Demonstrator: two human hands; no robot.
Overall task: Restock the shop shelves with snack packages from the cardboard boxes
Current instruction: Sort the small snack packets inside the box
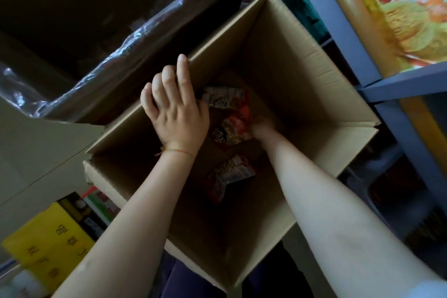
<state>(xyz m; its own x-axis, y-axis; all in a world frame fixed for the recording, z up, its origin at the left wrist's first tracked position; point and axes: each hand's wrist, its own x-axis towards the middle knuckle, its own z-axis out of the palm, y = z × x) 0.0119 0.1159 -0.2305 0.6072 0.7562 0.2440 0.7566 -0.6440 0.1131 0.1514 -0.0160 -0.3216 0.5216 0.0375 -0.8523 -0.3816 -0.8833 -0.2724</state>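
An open cardboard box (302, 75) fills the middle of the view, nearly empty. On its bottom lie a few red and white snack packages: one at the far side (225, 97), one in the middle (232, 130), and one nearer me (229, 174). My left hand (176, 111) rests on the box's left wall edge with fingers straight over the rim. My right hand (260, 127) reaches deep into the box and grips the middle package; its fingers are mostly hidden by the package and shadow.
A blue metal shelf frame (396, 89) stands at the right, with a large orange noodle pack (396, 7) on it. Clear plastic wrap (116, 55) covers dark goods at the upper left. A yellow carton (46, 239) sits at the lower left.
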